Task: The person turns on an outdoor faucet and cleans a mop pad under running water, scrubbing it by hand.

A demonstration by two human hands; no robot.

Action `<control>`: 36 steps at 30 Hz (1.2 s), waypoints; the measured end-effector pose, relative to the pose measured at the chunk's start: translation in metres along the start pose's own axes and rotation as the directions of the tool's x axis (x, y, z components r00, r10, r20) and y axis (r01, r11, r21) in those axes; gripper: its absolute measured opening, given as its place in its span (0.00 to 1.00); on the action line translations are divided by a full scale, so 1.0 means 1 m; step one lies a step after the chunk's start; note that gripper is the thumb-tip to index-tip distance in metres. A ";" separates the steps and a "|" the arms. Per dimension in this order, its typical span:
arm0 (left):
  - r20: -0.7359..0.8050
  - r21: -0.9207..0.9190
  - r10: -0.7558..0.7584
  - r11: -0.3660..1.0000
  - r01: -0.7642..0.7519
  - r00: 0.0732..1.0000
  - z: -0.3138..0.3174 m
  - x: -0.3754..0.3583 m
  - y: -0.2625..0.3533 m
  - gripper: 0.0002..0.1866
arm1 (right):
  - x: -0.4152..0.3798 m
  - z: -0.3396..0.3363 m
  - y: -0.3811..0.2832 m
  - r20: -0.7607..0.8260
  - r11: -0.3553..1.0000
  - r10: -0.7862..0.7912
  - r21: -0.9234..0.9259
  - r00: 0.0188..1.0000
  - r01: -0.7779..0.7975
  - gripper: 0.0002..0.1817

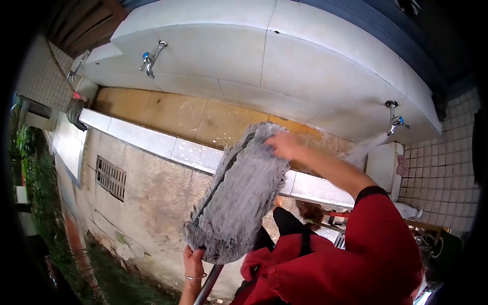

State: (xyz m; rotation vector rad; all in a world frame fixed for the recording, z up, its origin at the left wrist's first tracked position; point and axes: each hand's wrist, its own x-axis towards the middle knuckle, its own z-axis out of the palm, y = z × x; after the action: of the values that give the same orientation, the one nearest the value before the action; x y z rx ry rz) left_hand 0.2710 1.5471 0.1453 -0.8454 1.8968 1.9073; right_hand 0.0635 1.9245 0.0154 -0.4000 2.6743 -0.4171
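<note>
A wide flat mop (244, 188) with grey, shaggy strands is tilted across the front ledge of a trough, its upper end over the basin. At its lower end, my left hand (194, 260) is closed on the edge, with a bracelet at the wrist. The metal mop handle (209, 284) runs down beside that hand. My right hand (283, 146) grips the strands near the upper right edge, its fingertips partly hidden in them. To the right, water pours from a running tap (395, 122) into the yellow-tiled trough (175, 114).
Another tap (150, 60) is on the wall at left. The white ledge (147, 140) borders the trough. A dark mop head (76, 113) hangs over the far left end. A drain grate (111, 178) lies in the paved floor. Tools with red and green handles (335, 216) are at right.
</note>
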 end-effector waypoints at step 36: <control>-0.103 0.027 -0.013 1.000 0.016 0.995 0.009 -0.007 0.008 0.12 | 0.021 -0.022 -0.026 -0.175 0.902 -0.011 0.423 0.984 0.085 0.23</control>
State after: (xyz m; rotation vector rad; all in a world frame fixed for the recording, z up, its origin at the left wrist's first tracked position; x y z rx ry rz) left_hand 0.2700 1.5564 0.1553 -0.9628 1.9663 1.8574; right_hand 0.0412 1.8988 0.0368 -0.3054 2.6279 -1.0751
